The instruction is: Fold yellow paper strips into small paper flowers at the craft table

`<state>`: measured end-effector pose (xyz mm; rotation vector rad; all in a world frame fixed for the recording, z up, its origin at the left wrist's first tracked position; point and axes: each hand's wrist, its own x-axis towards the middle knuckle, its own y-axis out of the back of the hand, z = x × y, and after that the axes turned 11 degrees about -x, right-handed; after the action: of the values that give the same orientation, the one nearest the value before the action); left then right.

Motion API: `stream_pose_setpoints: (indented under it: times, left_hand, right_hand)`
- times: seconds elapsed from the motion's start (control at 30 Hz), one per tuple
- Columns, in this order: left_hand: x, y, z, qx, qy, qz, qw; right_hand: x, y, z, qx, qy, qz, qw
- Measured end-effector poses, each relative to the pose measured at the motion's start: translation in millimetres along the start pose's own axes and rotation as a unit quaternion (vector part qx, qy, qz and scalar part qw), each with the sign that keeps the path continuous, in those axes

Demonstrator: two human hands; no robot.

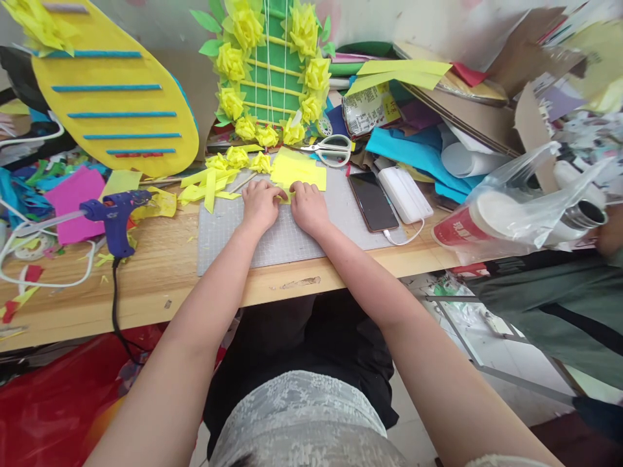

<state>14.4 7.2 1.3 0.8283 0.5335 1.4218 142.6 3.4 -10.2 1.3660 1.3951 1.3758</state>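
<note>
My left hand (pixel 261 205) and my right hand (pixel 310 206) rest close together over the grey cutting mat (pixel 282 243). Fingers on both hands are curled around a small piece of yellow paper (pixel 285 199), mostly hidden by the fingertips. Just beyond them lies a stack of yellow paper squares (pixel 298 170). Left of the stack are several finished yellow paper flowers (pixel 237 157) and loose yellow strips (pixel 210 189). Scissors (pixel 333 150) with pale handles lie behind the stack.
A blue glue gun (pixel 114 217) with a cord stands at left. On the right are a phone (pixel 372 201), a white power bank (pixel 405 194) and a bagged red cup (pixel 455 228). A flower-edged green panel (pixel 267 71) and a yellow striped board (pixel 121 97) stand behind.
</note>
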Motion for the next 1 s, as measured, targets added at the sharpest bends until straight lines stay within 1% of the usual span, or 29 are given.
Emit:
stream_pose_setpoints:
  times: [0.17,0.27,0.33,0.53,0.7,0.87,1.0]
  left_hand:
    - [1,-2,-3,0.001,0.009,0.004,1.0]
    - [1,-5,-3,0.01,0.012,0.026,1.0]
    - [2,-7,0,0.014,0.014,0.037,0.999]
    - [3,-7,2,0.007,0.038,0.039,0.998]
    - [2,0,-6,-0.024,0.052,0.029,0.998]
    - [-1,7,-11,-0.046,0.023,0.033,0.998]
    - [2,9,-15,-0.129,0.018,0.051,0.99]
  right_hand:
    - [0,-6,7,0.01,0.007,0.011,1.0]
    - [1,-8,8,0.01,0.011,0.011,1.0]
    - [1,-7,7,0.01,0.007,0.009,1.0]
    - [0,-4,5,0.011,-0.004,0.007,1.0]
    - [0,-5,6,0.018,-0.008,0.012,1.0]
    - [0,-5,6,0.022,-0.008,0.012,1.0]
    - [-1,-5,5,0.017,-0.005,0.011,1.0]
